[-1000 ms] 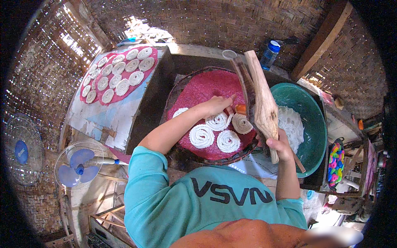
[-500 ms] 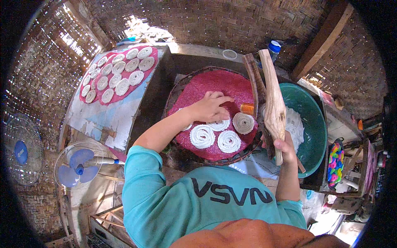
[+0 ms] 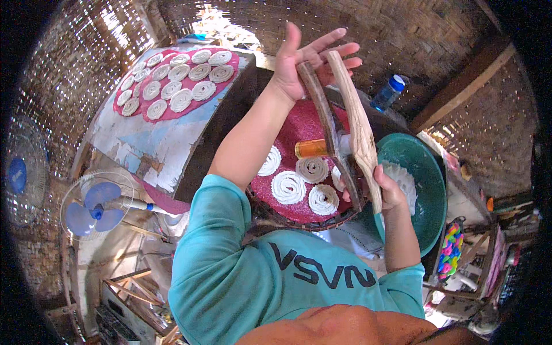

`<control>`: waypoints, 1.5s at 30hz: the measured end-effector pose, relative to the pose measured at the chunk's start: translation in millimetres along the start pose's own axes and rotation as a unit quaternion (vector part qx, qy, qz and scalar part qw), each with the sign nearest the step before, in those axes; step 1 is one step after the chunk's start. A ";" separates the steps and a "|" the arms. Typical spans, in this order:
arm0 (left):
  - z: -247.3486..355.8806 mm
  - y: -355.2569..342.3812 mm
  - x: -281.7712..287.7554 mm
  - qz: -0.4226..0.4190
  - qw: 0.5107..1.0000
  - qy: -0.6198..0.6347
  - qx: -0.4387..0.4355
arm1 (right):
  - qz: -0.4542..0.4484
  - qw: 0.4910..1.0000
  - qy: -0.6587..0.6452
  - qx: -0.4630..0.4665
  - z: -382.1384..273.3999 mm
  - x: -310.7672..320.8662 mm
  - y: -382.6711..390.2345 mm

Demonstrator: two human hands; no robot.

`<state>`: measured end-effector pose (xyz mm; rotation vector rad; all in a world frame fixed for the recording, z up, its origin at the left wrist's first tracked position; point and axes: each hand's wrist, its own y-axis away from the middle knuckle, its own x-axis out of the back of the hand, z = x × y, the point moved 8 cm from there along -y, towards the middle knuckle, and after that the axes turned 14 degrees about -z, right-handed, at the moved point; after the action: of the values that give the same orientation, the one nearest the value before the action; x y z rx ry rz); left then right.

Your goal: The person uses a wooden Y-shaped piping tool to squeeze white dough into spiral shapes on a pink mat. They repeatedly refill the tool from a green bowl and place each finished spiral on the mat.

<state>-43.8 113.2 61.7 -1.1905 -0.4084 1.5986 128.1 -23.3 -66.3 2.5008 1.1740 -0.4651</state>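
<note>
My right hand (image 3: 392, 191) is wrapped round the near end of a wooden hand press, made of a pale wooden handle (image 3: 357, 118) and a dark wooden handle (image 3: 325, 112) side by side. From the dark handle an orange cylinder (image 3: 311, 149) juts left over the tray. My left hand (image 3: 294, 70) is open at the handles' far ends, fingers spread, the palm partly behind the wood. Below the press, white dough spirals (image 3: 288, 187) lie on a dark pink cloth (image 3: 287, 129) in a round tray (image 3: 322, 225). One spiral (image 3: 312, 169) looks greyer.
A green basin (image 3: 435, 201) holding white dough (image 3: 402, 181) stands right of the tray. At the back right is a blue bottle (image 3: 388, 93). More spirals cover a pink cloth (image 3: 167, 117) on the left tabletop (image 3: 146, 155). A fan (image 3: 98, 206) stands at lower left.
My left hand has lifted off the spirals and moved away to the press handles' far ends, opening out. The press has shifted left, bringing the orange cylinder farther over the tray.
</note>
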 end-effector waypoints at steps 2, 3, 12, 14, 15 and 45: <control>3.9 -3.3 2.4 -0.037 0.999 0.018 -0.019 | -0.029 0.999 0.005 -0.014 -6.5 -3.5 -10.7; 9.0 3.3 15.0 0.036 0.998 -0.017 -0.044 | -0.042 0.999 0.011 -0.021 -10.5 -4.8 -15.8; 24.0 71.2 103.8 0.144 0.975 0.019 -0.171 | 0.022 0.981 0.116 -0.155 -11.6 35.9 -64.4; 27.8 85.2 117.0 0.131 0.972 0.038 -0.193 | 0.019 0.977 0.124 -0.172 -6.3 46.7 -76.5; 31.4 91.6 125.1 0.149 0.969 0.013 -0.196 | 0.037 0.972 0.132 -0.189 -6.5 49.1 -80.7; 77.0 73.2 14.1 0.114 0.965 -0.058 -0.229 | 0.054 0.912 0.388 -0.123 -67.5 -19.5 -61.6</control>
<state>-147.2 119.8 34.2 -1.5373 -0.7711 1.8378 78.2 29.9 -7.9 2.5461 1.2192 0.7416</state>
